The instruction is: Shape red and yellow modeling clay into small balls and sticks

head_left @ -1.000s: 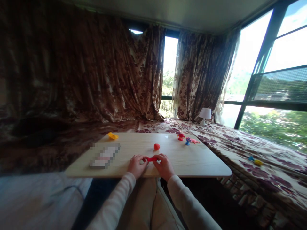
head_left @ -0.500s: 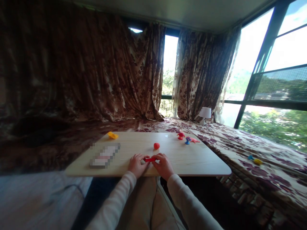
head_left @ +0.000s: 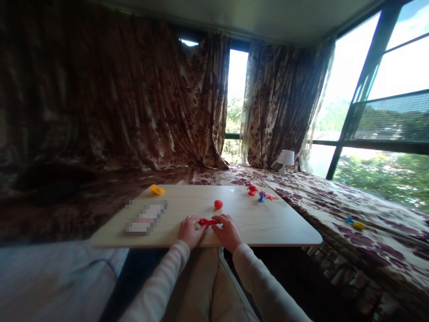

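Note:
Between my left hand (head_left: 191, 230) and my right hand (head_left: 228, 229) is a strip of red modelling clay (head_left: 208, 222). The fingers of each hand pinch one end of it, just above the near edge of the table. Its ends are partly hidden by the fingers. An orange-red ball (head_left: 218, 204), which looks like clay too, lies on the table just beyond my hands, touched by neither.
The pale wooden table (head_left: 187, 197) holds a yellow piece (head_left: 157, 190), a blurred-out flat object (head_left: 146, 218), a red toy figure (head_left: 252, 190), a blue one (head_left: 262, 196) and a pink one (head_left: 271, 196). Right of it, small blue and yellow things (head_left: 359, 226) lie on flowered cloth.
The red clay strip has turned slightly between my fingers and now lies more level. Both hands stay in nearly the same place; the other things have not moved.

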A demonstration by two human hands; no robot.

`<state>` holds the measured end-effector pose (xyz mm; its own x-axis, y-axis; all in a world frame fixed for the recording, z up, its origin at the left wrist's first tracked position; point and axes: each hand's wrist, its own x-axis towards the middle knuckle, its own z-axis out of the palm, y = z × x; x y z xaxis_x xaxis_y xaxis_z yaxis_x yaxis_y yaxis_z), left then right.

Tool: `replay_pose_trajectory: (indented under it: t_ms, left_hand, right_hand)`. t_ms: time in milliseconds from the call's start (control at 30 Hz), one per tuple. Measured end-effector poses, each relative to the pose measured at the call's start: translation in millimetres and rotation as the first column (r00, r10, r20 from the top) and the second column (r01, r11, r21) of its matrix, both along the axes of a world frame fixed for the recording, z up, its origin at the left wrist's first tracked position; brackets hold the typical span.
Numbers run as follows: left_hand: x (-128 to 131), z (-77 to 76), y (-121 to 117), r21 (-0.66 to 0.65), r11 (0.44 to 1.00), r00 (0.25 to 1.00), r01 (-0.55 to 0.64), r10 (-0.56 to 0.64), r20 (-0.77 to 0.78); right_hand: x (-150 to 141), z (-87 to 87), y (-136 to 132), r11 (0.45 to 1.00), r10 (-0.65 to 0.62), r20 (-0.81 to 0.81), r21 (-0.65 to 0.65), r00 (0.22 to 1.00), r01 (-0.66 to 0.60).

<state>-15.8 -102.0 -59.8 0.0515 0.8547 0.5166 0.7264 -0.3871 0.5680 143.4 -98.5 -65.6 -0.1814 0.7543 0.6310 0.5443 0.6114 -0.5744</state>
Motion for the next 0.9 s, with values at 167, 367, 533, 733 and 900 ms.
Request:
replay_pose_trajectory:
  t_ms: [167,367,533,733,900]
  left_hand:
    - [-0.9,-2.8,2.3,0.006,1.0,1.0,0.004,-0.004,0.012]
    - [0.0,-1.4,1.3,0.005,1.0,0.999,-0.029,0.029,0.036]
    - [3.1,4.1,-4.6,-0.06,0.998,1.0,-0.02,0.019,-0.025]
    - [2.3,3.8,-2.8,-0.047,0.999,1.0,-0.001,0.002,0.005]
    - [2.0,4.1,-1.8,0.004,1.0,0.997,-0.014,0.014,-0.073]
  right_hand:
    - [0.5,0.7,-0.4,1.0,0.02,-0.012,-0.014,1.0,-0.02]
    - [-1.7,-3.2,4.2,1.0,0.004,-0.089,-0.016,0.996,-0.006]
    - [-2.0,-5.2,6.5,1.0,0.008,-0.106,-0.024,0.994,-0.01]
    - [-1.7,-1.6,3.2,1.0,0.021,-0.101,0.014,0.995,-0.019]
    - [-1.5,-1.9,-0.3,0.994,-0.002,-0.07,0.108,0.998,0.01]
